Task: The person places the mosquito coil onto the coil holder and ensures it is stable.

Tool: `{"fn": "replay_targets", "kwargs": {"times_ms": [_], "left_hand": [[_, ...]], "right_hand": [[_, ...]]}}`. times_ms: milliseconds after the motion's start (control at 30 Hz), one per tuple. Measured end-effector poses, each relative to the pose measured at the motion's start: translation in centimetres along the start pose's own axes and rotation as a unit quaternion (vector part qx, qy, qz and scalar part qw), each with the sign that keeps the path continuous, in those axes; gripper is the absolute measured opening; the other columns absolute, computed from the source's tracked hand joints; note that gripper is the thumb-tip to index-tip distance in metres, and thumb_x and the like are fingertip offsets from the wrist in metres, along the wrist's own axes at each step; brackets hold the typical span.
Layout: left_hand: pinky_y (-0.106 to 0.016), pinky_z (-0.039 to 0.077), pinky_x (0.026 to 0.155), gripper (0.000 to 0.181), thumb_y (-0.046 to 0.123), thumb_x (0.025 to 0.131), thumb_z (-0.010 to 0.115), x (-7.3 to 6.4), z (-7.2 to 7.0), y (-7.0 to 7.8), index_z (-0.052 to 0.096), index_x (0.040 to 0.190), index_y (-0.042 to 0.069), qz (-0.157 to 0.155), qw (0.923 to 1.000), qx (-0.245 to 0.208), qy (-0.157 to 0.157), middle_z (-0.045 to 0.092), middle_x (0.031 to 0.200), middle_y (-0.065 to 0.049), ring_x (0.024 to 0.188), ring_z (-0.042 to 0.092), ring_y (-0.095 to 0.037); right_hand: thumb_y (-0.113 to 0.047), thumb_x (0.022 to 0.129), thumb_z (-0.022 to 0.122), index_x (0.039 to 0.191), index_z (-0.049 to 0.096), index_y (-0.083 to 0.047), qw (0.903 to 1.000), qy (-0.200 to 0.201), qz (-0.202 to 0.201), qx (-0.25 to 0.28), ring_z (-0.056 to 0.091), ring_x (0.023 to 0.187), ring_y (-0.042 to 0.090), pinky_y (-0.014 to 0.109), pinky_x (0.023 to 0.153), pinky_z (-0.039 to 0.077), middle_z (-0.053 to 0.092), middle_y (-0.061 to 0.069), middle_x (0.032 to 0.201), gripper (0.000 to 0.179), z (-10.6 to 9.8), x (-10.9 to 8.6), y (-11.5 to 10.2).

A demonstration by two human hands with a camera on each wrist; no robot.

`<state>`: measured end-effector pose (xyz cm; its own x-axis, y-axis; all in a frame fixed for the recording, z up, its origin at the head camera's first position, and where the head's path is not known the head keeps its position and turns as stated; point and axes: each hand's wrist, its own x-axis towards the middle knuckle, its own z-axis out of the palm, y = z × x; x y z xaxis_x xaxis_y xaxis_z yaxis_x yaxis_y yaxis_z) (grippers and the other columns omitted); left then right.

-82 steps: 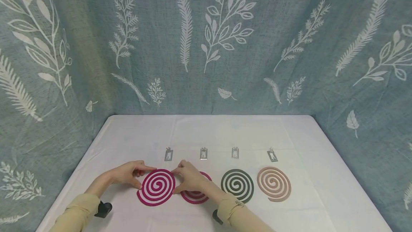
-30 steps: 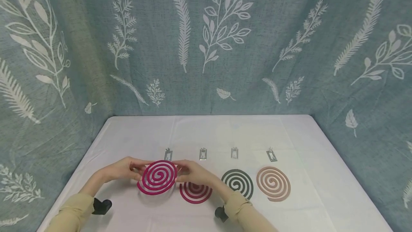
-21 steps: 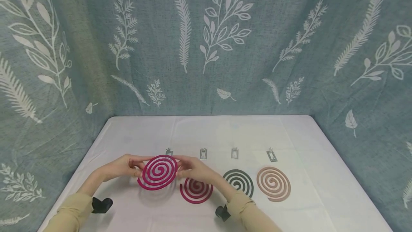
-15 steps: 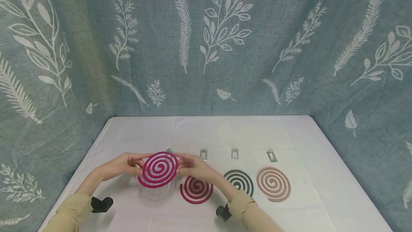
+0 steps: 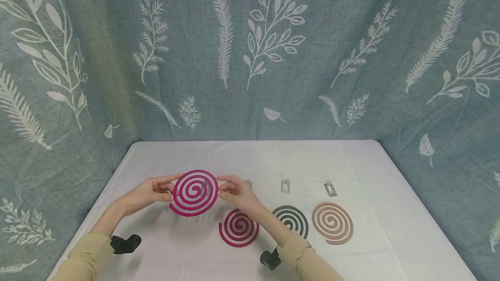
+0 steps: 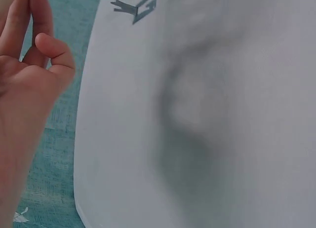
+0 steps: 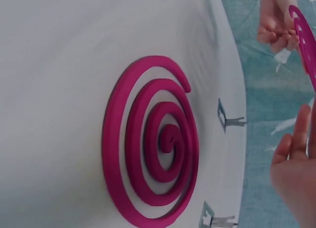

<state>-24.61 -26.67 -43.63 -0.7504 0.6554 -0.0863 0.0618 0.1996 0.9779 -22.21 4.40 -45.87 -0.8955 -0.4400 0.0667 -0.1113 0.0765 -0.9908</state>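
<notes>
While the pink coil (image 5: 194, 191) is held up by both hands, it is kept clear of the white cloth (image 5: 250, 157), with a soft shadow cast below the grip. Its left rim is pinched by the left hand (image 5: 146, 193), index at the upper edge, thumb lower down; its right rim is pinched by the right hand (image 5: 241, 195) in much the same way. The coil is tilted, face toward the head camera, loose outer end pointing down-left just below the left thumb. It is seen nearly edge-on between the two hands in the right wrist view. Through its gaps, the first stand (image 5: 205, 187) can be made out on the cloth beyond the grip. The second stand (image 5: 249, 183) is partly covered by the right hand; the third stand (image 5: 285, 185) and fourth stand (image 5: 330, 188) are set farther right of the grip. A second pink coil (image 5: 240, 227) is laid flat on the near side of the right hand. Right of that, the dark coil (image 5: 288, 219) is partly hidden by the right forearm, and the tan coil (image 5: 331, 219) is placed farthest right of the grip. Black mounts (image 5: 126, 244) are worn at both wrists, behind the grip. Beyond the cloth, a leaf-print curtain (image 5: 242, 112) is hung.
</notes>
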Motion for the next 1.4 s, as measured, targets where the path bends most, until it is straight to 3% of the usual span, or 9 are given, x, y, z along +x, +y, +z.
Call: {"fn": "replay_targets", "kwargs": {"times_ms": [233, 533, 700, 933, 1133, 1300, 1400], "left_hand": [[-0.02, 0.051, 0.087, 0.059, 0.006, 0.092, 0.059, 0.3, 0.1, 0.4, 0.038, 0.146, 0.018, -0.01, 0.9991, 0.008, 0.039, 0.068, 0.097, 0.009, 0.096, 0.062, -0.003], [-0.018, 0.051, 0.087, 0.061, 0.006, 0.092, 0.059, 0.7, 0.1, 0.7, 0.033, 0.147, 0.009, 0.002, 0.9967, 0.015, 0.08, 0.069, 0.097, 0.01, 0.096, 0.063, -0.003], [-0.017, 0.05, 0.088, 0.061, 0.003, 0.093, 0.057, 1.0, 0.2, 1.2, 0.031, 0.147, 0.007, 0.028, 0.9959, 0.008, 0.085, 0.067, 0.1, 0.01, 0.097, 0.062, -0.002], [-0.015, 0.049, 0.088, 0.058, 0.0, 0.093, 0.054, 1.3, 0.1, 1.4, 0.034, 0.146, 0.009, 0.057, 0.9938, -0.02, 0.094, 0.066, 0.1, 0.011, 0.096, 0.062, 0.0], [-0.013, 0.048, 0.089, 0.05, -0.002, 0.094, 0.051, 1.6, 0.0, 1.4, 0.04, 0.14, 0.015, 0.08, 0.9903, -0.047, 0.103, 0.067, 0.101, 0.012, 0.097, 0.061, 0.0], [-0.012, 0.047, 0.089, 0.042, 0.001, 0.095, 0.051, 2.1, 0.1, 1.4, 0.045, 0.132, 0.021, 0.079, 0.9858, -0.062, 0.134, 0.067, 0.103, 0.014, 0.098, 0.061, 0.001], [-0.011, 0.047, 0.09, 0.039, 0.001, 0.095, 0.051, 2.4, 0.3, 1.2, 0.047, 0.128, 0.023, 0.086, 0.981, -0.082, 0.153, 0.067, 0.102, 0.014, 0.098, 0.062, 0.001]], "right_hand": [[-0.009, 0.091, 0.061, 0.121, 0.061, -0.008, 0.9988, 0.044, -0.01, 0.021, 0.062, 0.092, 0.004, 0.025, 0.089, 0.051, 0.067, 0.019, 0.108, 0.03, 0.0, -0.1, -1.4], [-0.005, 0.092, 0.059, 0.13, 0.055, -0.003, 0.999, 0.029, -0.03, 0.016, 0.06, 0.092, 0.002, 0.022, 0.089, 0.051, 0.063, 0.024, 0.112, 0.038, -0.3, -0.6, -3.9], [-0.004, 0.091, 0.06, 0.133, 0.052, -0.003, 0.9985, 0.03, -0.046, 0.003, 0.061, 0.089, 0.006, 0.02, 0.084, 0.052, 0.062, 0.025, 0.111, 0.043, -0.4, -0.1, -4.5], [-0.005, 0.09, 0.061, 0.133, 0.053, -0.005, 0.9976, 0.055, -0.041, -0.005, 0.064, 0.097, 0.023, 0.022, 0.085, 0.052, 0.063, 0.023, 0.112, 0.044, -0.3, 0.5, -5.3], [-0.007, 0.091, 0.061, 0.131, 0.055, -0.005, 0.9953, 0.094, -0.021, 0.008, 0.063, 0.098, 0.02, 0.032, 0.092, 0.052, 0.064, 0.021, 0.114, 0.04, 0.2, 0.9, -5.8], [-0.009, 0.092, 0.059, 0.126, 0.058, -0.003, 0.9916, 0.127, -0.014, 0.022, 0.062, 0.104, 0.024, 0.038, 0.096, 0.05, 0.064, 0.019, 0.116, 0.034, 0.5, 1.4, -5.4], [-0.011, 0.092, 0.06, 0.126, 0.059, -0.006, 0.99, 0.136, -0.007, 0.039, 0.062, 0.107, 0.025, 0.039, 0.098, 0.048, 0.064, 0.016, 0.118, 0.034, 0.5, 2.1, -4.2]]}}
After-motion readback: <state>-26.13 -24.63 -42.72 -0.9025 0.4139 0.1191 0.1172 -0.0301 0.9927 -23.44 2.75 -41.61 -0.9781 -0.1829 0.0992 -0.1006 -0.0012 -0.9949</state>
